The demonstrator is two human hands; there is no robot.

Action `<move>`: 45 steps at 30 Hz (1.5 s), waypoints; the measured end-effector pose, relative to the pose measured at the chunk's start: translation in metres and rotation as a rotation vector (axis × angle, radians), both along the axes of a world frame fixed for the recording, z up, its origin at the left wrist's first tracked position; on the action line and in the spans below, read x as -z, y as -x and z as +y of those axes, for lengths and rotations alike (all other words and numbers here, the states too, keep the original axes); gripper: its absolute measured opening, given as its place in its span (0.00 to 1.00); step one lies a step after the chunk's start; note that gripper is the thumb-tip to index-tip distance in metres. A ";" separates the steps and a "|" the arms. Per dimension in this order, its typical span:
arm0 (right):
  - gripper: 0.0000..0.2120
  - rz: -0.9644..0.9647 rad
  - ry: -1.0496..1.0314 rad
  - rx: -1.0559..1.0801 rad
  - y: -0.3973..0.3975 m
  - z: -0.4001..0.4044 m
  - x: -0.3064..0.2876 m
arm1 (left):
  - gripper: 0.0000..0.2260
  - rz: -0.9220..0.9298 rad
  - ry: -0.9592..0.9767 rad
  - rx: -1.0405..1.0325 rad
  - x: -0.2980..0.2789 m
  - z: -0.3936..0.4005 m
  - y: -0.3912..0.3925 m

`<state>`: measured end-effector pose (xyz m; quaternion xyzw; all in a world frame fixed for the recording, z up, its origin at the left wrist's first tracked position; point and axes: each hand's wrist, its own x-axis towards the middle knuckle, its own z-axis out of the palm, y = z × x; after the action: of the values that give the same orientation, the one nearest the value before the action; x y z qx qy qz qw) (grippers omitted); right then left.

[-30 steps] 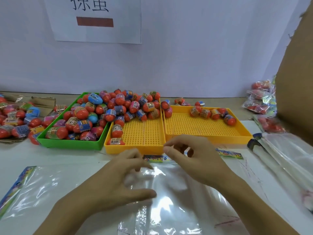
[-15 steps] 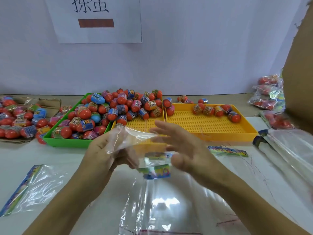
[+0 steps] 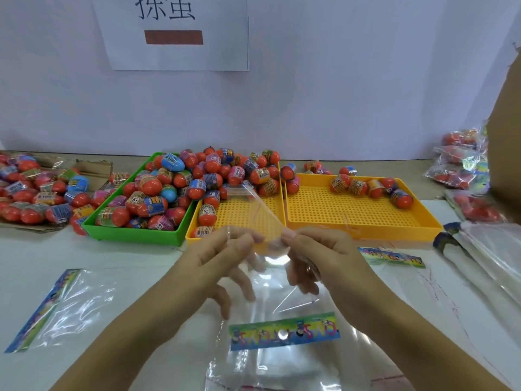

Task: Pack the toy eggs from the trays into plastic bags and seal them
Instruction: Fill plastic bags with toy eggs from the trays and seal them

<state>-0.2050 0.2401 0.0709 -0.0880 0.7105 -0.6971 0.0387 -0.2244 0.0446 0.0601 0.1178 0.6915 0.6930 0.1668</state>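
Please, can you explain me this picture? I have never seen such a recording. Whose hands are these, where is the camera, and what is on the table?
There is no machine: a person works with bare hands. The camera sits on the person's head, looking forward and down. The left hand and right hand both pinch a clear plastic bag, lifted above the table. Behind it stand a green tray heaped with toy eggs and two yellow trays, the right one almost empty. Another empty bag lies at the left; filled bags are stacked far right.
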 end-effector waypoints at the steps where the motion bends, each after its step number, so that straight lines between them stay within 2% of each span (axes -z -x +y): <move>1: 0.12 0.007 -0.020 -0.033 -0.001 0.000 0.000 | 0.14 0.088 -0.014 -0.031 0.003 -0.002 0.001; 5: 0.08 -0.033 0.009 -0.089 -0.001 0.000 0.000 | 0.10 0.197 -0.140 -0.141 0.003 -0.005 -0.001; 9: 0.24 -0.151 0.125 -0.156 0.001 0.003 0.002 | 0.07 0.208 -0.150 -0.113 -0.001 -0.007 -0.002; 11: 0.26 -0.127 0.181 -0.148 0.001 0.003 0.002 | 0.10 0.204 -0.162 -0.095 -0.001 -0.008 -0.003; 13: 0.26 -0.021 0.083 -0.041 0.000 0.000 0.004 | 0.11 0.252 -0.183 -0.097 -0.001 -0.007 -0.005; 15: 0.24 0.107 -0.129 0.169 -0.004 -0.003 0.006 | 0.09 0.395 -0.161 -0.147 -0.001 -0.006 -0.008; 16: 0.23 0.140 -0.164 0.254 -0.005 -0.004 0.005 | 0.07 0.492 -0.121 -0.185 -0.002 -0.005 -0.010; 18: 0.23 0.154 -0.114 0.283 -0.007 -0.003 0.003 | 0.12 0.729 -0.011 -0.246 -0.003 -0.003 -0.012; 20: 0.26 0.099 -0.022 0.189 -0.005 -0.002 -0.003 | 0.14 0.948 0.079 -0.265 -0.005 -0.003 -0.014; 22: 0.34 -0.029 0.076 0.011 -0.005 -0.002 -0.011 | 0.14 1.132 0.206 -0.278 -0.005 -0.003 -0.016; 24: 0.38 -0.132 0.082 -0.147 -0.006 -0.004 -0.014 | 0.13 1.261 0.381 -0.258 -0.005 -0.002 -0.017; 26: 0.29 -0.172 0.038 -0.191 -0.007 -0.004 -0.013 | 0.11 1.317 0.507 -0.217 -0.003 -0.001 -0.017; 28: 0.16 -0.187 -0.018 -0.199 -0.007 -0.002 -0.011 | 0.06 1.309 0.555 -0.147 -0.002 0.002 -0.018; 31: 0.07 -0.270 -0.023 -0.268 -0.007 0.000 -0.008 | 0.03 1.201 0.547 -0.042 0.000 0.005 -0.019; 34: 0.07 -0.312 -0.054 -0.264 -0.005 -0.003 -0.005 | 0.06 1.061 0.538 0.036 0.004 0.001 -0.019; 38: 0.14 -0.281 -0.154 -0.202 -0.002 -0.003 0.002 | 0.15 0.920 0.616 0.086 0.012 0.002 -0.022; 42: 0.08 -0.199 -0.153 -0.154 -0.003 -0.004 0.004 | 0.16 0.964 0.673 -0.026 0.018 0.011 -0.022; 45: 0.11 -0.151 -0.118 -0.090 -0.003 -0.004 0.004 | 0.17 0.959 0.678 -0.077 0.017 0.007 -0.019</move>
<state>-0.2024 0.2362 0.0667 -0.0647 0.7408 -0.6561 0.1286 -0.2058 0.0519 0.0427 0.3330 0.8765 0.3080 -0.1613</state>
